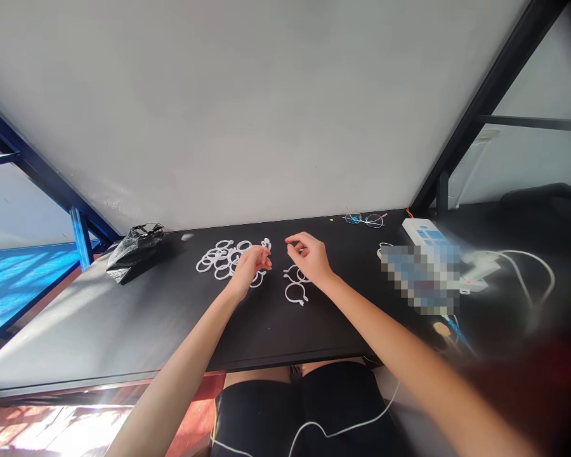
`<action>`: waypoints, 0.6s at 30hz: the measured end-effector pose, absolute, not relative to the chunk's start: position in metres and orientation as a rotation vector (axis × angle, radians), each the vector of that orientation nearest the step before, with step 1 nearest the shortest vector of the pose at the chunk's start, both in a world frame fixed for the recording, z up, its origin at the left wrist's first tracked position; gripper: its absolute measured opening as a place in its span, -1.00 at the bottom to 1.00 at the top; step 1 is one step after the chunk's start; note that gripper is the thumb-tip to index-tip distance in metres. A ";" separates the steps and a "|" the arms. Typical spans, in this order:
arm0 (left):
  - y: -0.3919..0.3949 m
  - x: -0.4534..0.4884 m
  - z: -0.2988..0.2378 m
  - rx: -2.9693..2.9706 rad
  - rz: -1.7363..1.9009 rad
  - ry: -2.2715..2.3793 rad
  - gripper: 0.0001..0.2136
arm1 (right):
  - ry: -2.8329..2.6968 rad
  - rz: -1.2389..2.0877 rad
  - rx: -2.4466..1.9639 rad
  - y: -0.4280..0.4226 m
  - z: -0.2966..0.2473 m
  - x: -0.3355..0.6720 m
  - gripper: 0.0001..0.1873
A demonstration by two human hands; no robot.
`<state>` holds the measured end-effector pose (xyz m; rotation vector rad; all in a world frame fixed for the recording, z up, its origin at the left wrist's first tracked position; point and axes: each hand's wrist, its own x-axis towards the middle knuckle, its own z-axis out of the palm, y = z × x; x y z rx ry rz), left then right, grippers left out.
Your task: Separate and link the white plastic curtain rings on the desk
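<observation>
Several white open rings with knobbed ends, like shower curtain rings (223, 271), lie in a loose heap left of centre on the black table (181, 330). My left hand (251, 265) is over the heap's right side, fingers curled closed. A white ring end (266, 242) shows at its fingertips; the fingers hide the rest. To the right, my right hand (309, 255) hovers with bent fingers, thumb and index apart, and nothing visible between them. Below it lie a few more white rings (295, 293), one partly covered by the hand.
At the back left sits a crumpled black plastic bag (136, 251). Eyeglasses (364, 219) rest near the wall. To the right are a white and blue box (426, 233), a blurred-out object (419, 279) and white cables (528, 254). Another white cable (333, 435) crosses my lap.
</observation>
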<state>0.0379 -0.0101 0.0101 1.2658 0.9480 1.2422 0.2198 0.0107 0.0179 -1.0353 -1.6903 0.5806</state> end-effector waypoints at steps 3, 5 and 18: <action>-0.012 0.041 0.010 1.402 1.160 0.929 -0.65 | -1.664 0.880 -0.930 0.005 0.020 0.213 -0.76; -0.013 0.043 0.010 1.473 1.116 0.902 -0.64 | -1.653 0.965 -0.921 0.005 0.017 0.210 -0.73; -0.016 0.046 0.010 1.560 1.122 0.979 -0.69 | -1.505 1.195 -0.805 0.009 0.015 0.209 -0.64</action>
